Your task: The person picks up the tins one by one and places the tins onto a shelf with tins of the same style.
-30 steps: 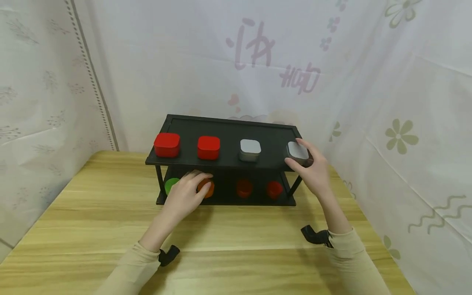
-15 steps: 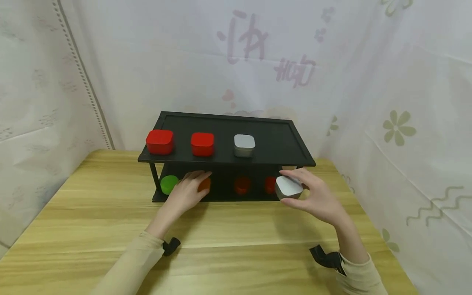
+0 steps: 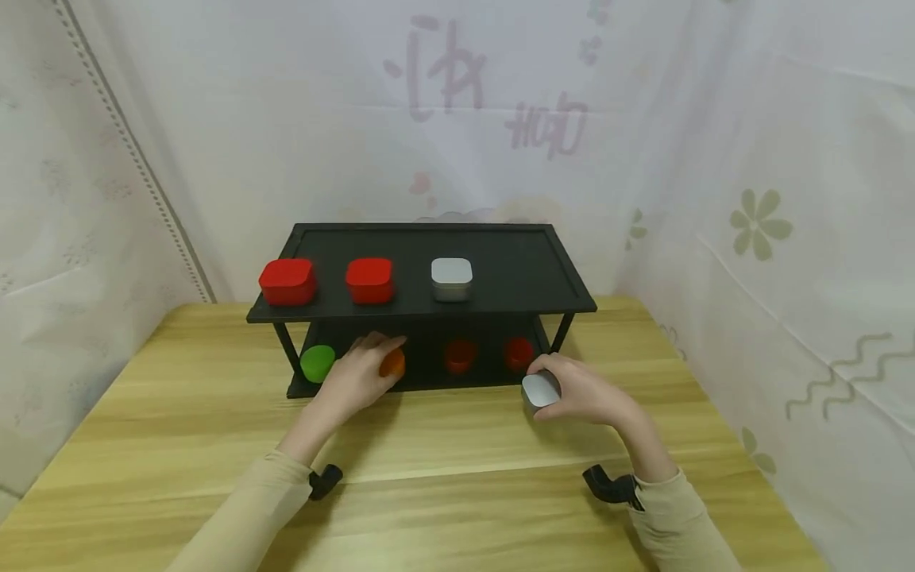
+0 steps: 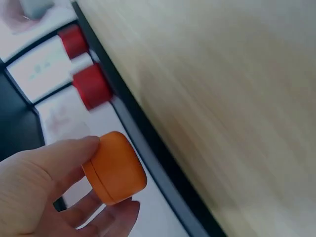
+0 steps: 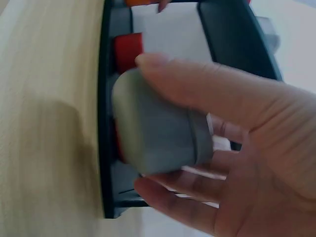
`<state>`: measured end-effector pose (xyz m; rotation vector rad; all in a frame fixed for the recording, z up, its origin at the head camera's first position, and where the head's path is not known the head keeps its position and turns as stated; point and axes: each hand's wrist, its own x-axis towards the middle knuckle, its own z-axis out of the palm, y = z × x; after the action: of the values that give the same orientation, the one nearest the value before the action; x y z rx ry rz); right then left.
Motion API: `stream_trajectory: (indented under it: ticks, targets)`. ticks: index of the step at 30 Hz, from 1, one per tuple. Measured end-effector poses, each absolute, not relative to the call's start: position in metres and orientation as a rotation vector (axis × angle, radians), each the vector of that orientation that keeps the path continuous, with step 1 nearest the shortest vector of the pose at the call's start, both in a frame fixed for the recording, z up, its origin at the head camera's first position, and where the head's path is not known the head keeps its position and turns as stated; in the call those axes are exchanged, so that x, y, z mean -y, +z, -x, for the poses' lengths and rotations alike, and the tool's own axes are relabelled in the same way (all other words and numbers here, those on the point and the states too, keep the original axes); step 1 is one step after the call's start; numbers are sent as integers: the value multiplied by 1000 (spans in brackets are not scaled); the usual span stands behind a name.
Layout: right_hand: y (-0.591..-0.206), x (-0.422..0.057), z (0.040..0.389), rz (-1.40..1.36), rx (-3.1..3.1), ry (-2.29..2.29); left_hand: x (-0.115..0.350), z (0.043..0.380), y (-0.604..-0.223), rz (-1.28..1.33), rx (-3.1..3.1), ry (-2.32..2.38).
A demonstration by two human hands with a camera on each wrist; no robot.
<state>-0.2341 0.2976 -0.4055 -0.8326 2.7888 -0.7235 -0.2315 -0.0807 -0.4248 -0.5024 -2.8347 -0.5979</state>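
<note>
My right hand (image 3: 582, 389) holds a small grey box (image 3: 540, 392) with a pale lid, thumb on one side and fingers on the other. It hangs just in front of the right end of the black two-tier rack (image 3: 500, 310). In the right wrist view the grey box (image 5: 160, 131) hides part of the lower shelf. On the lower tier my left hand (image 3: 357, 373) grips an orange box (image 4: 116, 168) between thumb and fingers. A green round-looking item (image 3: 318, 363) lies left of that hand.
Two red boxes (image 3: 287, 283) and another grey box (image 3: 452, 280) stand along the upper tier's front. Two red cup-like items (image 3: 460, 357) sit on the lower tier. The rack stands on a wooden table (image 3: 457, 477) before a patterned curtain (image 3: 357, 119).
My right hand has lifted the grey box off the upper tier's right end and carried it down and left, before the lower tier. My left hand stays on the orange box. The head view shifts.
</note>
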Motion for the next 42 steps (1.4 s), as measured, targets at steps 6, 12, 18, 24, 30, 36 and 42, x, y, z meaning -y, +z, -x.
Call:
stream_trajectory:
  ticks: [6,12,18,24,30,36,42]
  targets:
    - [-415,-281,241,812,-2782,-654,70,207,-414,580,2911,-614]
    - [-417,-269,241,844,-2771,-577,56,192,-417,699,2937,-609]
    - [-416,-262,231,869,-2684,-548,44,188,-423,766,2887,-525]
    - [-411,-247,219,945,-2566,-502,39,192,-424,789,2883,-486]
    - [-400,-235,207,1003,-2479,-490,41,200,-421,760,2887,-450]
    - [-392,-224,200,1059,-2456,-484,56,205,-410,695,2895,-383]
    - [-389,-214,195,1101,-2428,-478,61,206,-395,662,2978,-274]
